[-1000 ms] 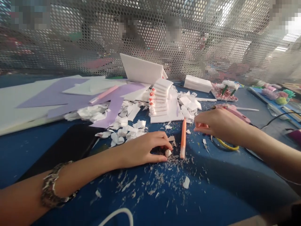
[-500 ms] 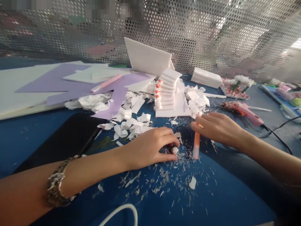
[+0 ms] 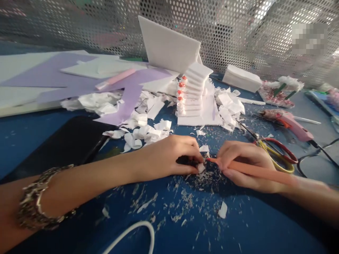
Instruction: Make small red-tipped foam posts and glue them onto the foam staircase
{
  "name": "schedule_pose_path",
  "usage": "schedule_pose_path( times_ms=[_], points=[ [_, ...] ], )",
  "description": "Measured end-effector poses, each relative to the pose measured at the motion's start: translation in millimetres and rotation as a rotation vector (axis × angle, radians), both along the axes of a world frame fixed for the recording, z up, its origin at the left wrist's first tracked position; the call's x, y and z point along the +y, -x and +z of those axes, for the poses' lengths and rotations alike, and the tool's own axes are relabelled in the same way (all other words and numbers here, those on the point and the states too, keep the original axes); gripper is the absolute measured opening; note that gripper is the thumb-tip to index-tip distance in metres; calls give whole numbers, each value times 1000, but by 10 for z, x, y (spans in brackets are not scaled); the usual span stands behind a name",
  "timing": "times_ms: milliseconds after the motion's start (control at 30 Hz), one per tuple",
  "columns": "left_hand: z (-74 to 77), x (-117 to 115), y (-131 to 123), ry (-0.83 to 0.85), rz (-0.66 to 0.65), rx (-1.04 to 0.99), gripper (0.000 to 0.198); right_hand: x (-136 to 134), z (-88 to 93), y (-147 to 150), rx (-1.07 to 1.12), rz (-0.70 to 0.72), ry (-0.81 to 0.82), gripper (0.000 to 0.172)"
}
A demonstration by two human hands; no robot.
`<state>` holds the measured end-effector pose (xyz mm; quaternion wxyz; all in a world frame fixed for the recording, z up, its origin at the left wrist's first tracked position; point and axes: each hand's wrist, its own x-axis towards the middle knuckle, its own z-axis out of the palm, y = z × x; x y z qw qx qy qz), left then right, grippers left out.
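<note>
My left hand (image 3: 169, 157) rests on the blue table, its thumb and fingertips closed on a small white piece (image 3: 201, 168). Facing it, my right hand (image 3: 245, 164) grips an orange pen (image 3: 259, 171), whose reddish tip points left, close to the white piece. Whether the tip touches the piece I cannot tell. Small shavings (image 3: 206, 178) lie under and around my fingertips. Beyond my hands stands a white stepped model (image 3: 192, 100) on a white base, with red-and-white bits along its left side.
Scissors (image 3: 278, 155) and a pink glue gun (image 3: 288, 123) lie at the right. White scraps (image 3: 148, 135) surround the model. Purple sheets (image 3: 127, 106) and a black flat object (image 3: 63, 141) are at the left. A white cable (image 3: 129, 233) curves at the front.
My right hand has turned the orange pen from upright to nearly level, tip toward my left hand. The scissors now show beside my right hand. The view has shifted slightly.
</note>
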<state>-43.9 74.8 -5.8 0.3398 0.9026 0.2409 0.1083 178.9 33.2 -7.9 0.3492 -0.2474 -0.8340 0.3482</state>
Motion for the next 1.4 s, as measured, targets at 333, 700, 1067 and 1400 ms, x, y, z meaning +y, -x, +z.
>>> schedule_pose_path(
  times_ms=[333, 700, 1067, 1400],
  points=[
    [-21, -13, 9, 36, -32, -116, 12, -52, -69, 27, -45, -78, 118, 15],
    [-29, 5, 3, 16, -45, -107, 12, -68, -149, 51, -110, 48, -137, 17],
    [-27, -12, -11, 18, -35, -77, 11, -108, -177, 58, -208, -17, -308, 20],
    [-43, -14, -15, 16, -42, -109, 13, -111, -131, 68, -265, -17, -449, 16]
  ],
)
